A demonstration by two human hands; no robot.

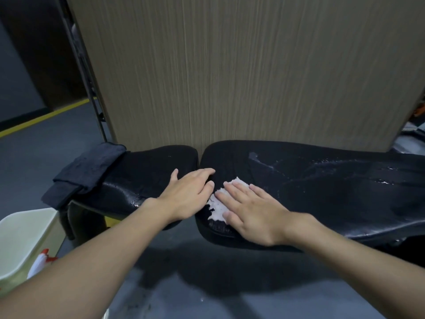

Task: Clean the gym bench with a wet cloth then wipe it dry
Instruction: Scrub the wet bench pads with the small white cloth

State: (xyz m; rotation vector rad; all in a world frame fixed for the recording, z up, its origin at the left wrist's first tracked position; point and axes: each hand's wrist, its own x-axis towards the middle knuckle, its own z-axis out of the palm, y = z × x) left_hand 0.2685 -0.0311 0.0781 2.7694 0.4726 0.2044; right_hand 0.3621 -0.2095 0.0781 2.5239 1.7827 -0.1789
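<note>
A tall wood-grain panel (230,65) stands upright and fills most of the background. Just left of it, a dark metal frame (92,97) runs down to the grey floor (34,157). A yellow line (43,118) crosses the floor at far left, below a dark wall (13,65). A cream bin (23,238) sits at lower left with a white-and-red object (40,261) inside; what it is cannot be told. A few droplets (202,300) spot the floor near the bottom. Blurred clutter (416,132) shows at the right edge.
</note>
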